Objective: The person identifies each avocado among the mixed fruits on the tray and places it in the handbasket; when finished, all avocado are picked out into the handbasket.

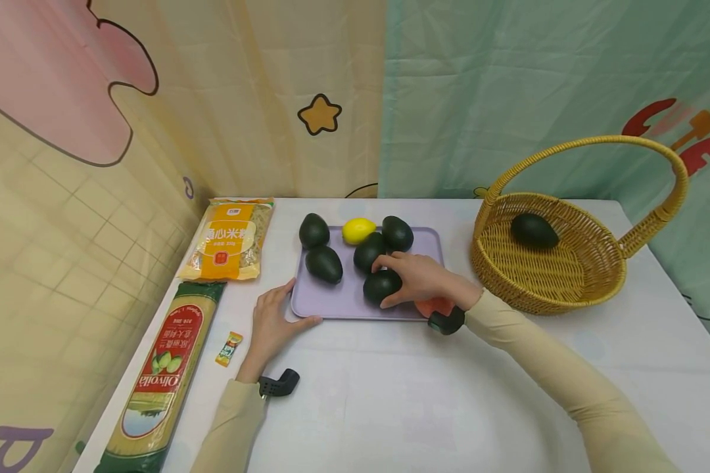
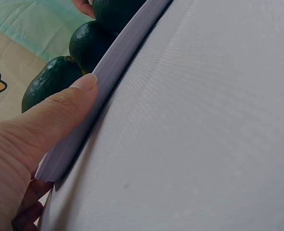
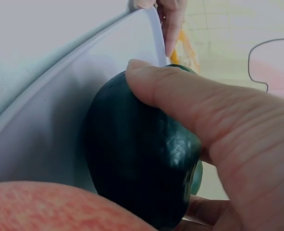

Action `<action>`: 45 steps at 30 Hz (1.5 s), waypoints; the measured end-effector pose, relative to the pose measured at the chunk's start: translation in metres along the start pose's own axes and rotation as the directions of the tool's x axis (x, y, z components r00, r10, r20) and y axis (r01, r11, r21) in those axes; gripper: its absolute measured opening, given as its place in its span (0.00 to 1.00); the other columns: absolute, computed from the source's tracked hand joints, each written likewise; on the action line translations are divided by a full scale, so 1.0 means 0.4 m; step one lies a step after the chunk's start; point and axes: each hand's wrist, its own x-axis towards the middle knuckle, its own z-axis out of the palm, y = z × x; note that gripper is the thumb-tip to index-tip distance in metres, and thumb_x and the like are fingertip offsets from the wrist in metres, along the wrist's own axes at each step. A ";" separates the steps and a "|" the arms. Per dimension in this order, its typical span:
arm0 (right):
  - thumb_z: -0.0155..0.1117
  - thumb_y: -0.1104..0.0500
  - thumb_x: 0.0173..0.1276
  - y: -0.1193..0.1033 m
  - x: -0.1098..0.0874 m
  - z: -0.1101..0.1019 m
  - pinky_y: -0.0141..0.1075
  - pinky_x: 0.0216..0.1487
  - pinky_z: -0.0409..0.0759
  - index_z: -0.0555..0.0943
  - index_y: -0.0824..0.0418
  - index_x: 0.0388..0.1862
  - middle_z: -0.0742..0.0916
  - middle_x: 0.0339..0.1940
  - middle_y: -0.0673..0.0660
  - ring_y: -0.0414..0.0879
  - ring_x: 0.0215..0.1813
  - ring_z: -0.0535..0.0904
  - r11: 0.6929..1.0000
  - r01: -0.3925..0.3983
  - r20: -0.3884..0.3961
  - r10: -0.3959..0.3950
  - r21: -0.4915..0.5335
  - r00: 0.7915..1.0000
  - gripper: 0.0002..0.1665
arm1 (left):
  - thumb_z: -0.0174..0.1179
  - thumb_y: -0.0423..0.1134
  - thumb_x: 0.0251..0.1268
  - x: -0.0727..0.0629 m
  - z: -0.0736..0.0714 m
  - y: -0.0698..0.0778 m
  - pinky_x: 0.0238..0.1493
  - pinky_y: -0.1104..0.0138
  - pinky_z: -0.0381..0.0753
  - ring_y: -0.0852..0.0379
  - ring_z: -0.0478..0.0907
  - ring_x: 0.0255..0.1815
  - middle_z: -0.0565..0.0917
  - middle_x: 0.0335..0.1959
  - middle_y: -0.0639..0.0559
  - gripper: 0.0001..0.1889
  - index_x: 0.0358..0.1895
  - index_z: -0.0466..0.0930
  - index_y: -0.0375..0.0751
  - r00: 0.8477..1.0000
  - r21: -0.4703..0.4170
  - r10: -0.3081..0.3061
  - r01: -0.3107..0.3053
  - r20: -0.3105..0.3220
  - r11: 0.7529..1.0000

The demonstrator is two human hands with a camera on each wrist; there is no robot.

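Currently right hand grips avocado on purple tray; left hand, spread, touches tray's eight-o'clock corner.

Bright light fills the head view, faint shadows cross the table; wrist views run dimmer, a dark avocado glinting!

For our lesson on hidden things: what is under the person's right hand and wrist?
The right hand grips a dark green avocado, partly covering it. A reddish fruit also peeks out underneath; its covered part cannot be seen.
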 end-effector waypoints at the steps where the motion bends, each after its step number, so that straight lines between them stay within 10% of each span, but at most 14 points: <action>1: 0.75 0.40 0.49 0.001 -0.001 0.001 0.45 0.46 0.76 0.72 0.49 0.56 0.78 0.47 0.56 0.49 0.42 0.77 1.000 0.001 -0.003 -0.001 0.005 1.000 0.37 | 0.75 0.56 0.41 0.000 0.001 0.000 0.63 0.49 0.54 0.43 0.56 0.65 0.67 0.65 0.41 0.50 0.71 0.62 0.43 1.000 0.001 0.004 -0.004 -0.003 1.000; 15: 0.74 0.36 0.48 0.007 -0.039 -0.038 0.43 0.48 0.75 0.72 0.43 0.54 0.75 0.47 0.51 0.47 0.45 0.75 0.987 0.061 -0.205 -0.029 0.151 0.978 0.35 | 0.75 0.57 0.40 -0.002 -0.003 0.004 0.64 0.50 0.54 0.43 0.55 0.65 0.67 0.65 0.41 0.51 0.71 0.62 0.42 1.000 0.002 0.007 -0.007 -0.008 1.000; 26: 0.75 0.41 0.49 0.016 -0.090 -0.074 0.43 0.44 0.76 0.74 0.45 0.55 0.72 0.45 0.47 0.46 0.45 0.73 0.955 0.210 -0.469 -0.090 0.211 0.879 0.34 | 0.74 0.59 0.42 0.001 -0.004 -0.002 0.63 0.48 0.54 0.42 0.55 0.66 0.66 0.66 0.41 0.51 0.71 0.62 0.43 1.000 -0.004 -0.004 0.004 0.001 1.000; 38: 0.83 0.55 0.39 0.052 -0.185 -0.112 0.33 0.45 0.73 0.76 0.57 0.54 0.75 0.48 0.54 0.44 0.50 0.71 0.964 0.257 -0.749 -0.122 0.066 0.651 0.40 | 0.74 0.57 0.41 -0.001 -0.002 0.003 0.63 0.49 0.54 0.42 0.56 0.65 0.67 0.65 0.41 0.50 0.70 0.63 0.43 1.000 -0.010 0.008 -0.008 -0.009 1.000; 45: 0.70 0.37 0.50 0.096 -0.251 -0.135 0.32 0.49 0.67 0.74 0.66 0.54 0.76 0.47 0.65 0.52 0.50 0.70 0.984 0.178 -0.852 -0.116 -0.027 0.510 0.43 | 0.74 0.58 0.41 0.000 -0.002 0.002 0.62 0.49 0.55 0.43 0.56 0.65 0.67 0.65 0.41 0.51 0.70 0.63 0.42 1.000 0.001 0.011 -0.011 -0.007 1.000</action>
